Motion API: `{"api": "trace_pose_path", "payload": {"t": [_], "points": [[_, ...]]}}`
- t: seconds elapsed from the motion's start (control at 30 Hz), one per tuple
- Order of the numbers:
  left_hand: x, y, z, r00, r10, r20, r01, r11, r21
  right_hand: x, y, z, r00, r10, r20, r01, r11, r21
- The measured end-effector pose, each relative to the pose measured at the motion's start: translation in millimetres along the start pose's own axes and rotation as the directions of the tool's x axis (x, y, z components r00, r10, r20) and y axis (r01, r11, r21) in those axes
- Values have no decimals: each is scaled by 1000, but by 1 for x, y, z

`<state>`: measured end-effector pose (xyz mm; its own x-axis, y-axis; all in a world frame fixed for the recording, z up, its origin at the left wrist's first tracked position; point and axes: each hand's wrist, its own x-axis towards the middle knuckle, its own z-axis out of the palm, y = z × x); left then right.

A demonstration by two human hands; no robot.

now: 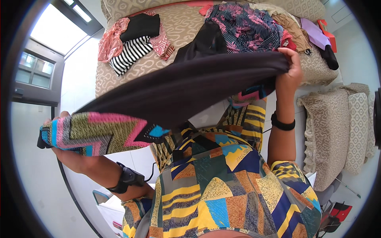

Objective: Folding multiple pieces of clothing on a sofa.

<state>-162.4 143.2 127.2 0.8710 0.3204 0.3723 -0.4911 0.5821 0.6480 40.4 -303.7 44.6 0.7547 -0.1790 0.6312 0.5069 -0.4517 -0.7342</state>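
I hold a garment (pixel 178 89) stretched out in the air between both hands; it is dark on the side facing me, with a bright zigzag pattern in pink, green and blue showing at its left end (pixel 99 133). My left hand (pixel 65 152) grips that patterned end at the lower left. My right hand (pixel 291 71) pinches the other end at the upper right, just in front of the bed. The cloth hangs taut above my patterned dress (pixel 222 186).
A bed (pixel 182 23) with a beige patterned cover lies beyond, with several clothes on it: a striped top (pixel 131 53), a pink piece (pixel 111 39), a blue and pink patterned garment (pixel 246 27). Beige cushions (pixel 337 131) stand at the right. A window (pixel 35 71) is at the left.
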Motion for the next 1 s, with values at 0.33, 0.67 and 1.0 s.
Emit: {"api": "trace_pose_path", "payload": {"t": [0.33, 0.67, 1.0], "points": [[76, -15, 22, 802, 247, -544, -84, 948, 307, 55, 7, 1, 956, 96, 277, -18, 962, -272], [96, -10, -93, 982, -30, -184, 69, 975, 209, 91, -63, 3, 962, -37, 271, 6, 993, 116], [12, -170, 55, 989, -100, 113, -34, 578, 815, -7, -126, 100, 752, -92, 653, -9, 989, 149]]}}
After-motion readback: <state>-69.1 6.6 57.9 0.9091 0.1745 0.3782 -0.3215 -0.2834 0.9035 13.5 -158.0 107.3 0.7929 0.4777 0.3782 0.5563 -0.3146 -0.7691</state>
